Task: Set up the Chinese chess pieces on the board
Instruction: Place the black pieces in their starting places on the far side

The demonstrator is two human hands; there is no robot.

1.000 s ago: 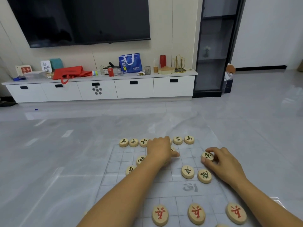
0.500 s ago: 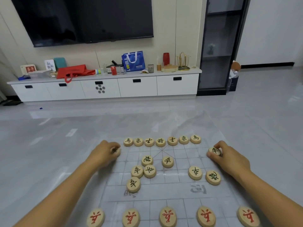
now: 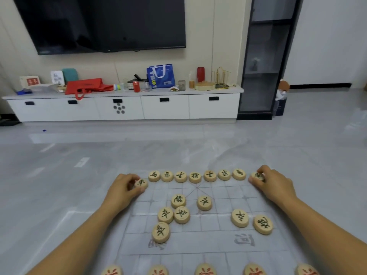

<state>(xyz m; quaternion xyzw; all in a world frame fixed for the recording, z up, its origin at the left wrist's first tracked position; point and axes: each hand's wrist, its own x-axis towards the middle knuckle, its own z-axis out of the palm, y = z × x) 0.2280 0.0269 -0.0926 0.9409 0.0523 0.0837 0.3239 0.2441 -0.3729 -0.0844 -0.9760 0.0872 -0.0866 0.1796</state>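
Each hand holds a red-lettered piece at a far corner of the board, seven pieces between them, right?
Not red: the head view shows black lettering. The left hand holds the left piece and the right hand the right piece at the far corners, seven pieces between.

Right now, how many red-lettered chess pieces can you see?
5 red-lettered pieces, spaced left to right in one row at the board's near side, cut off by the frame. More may lie below view.
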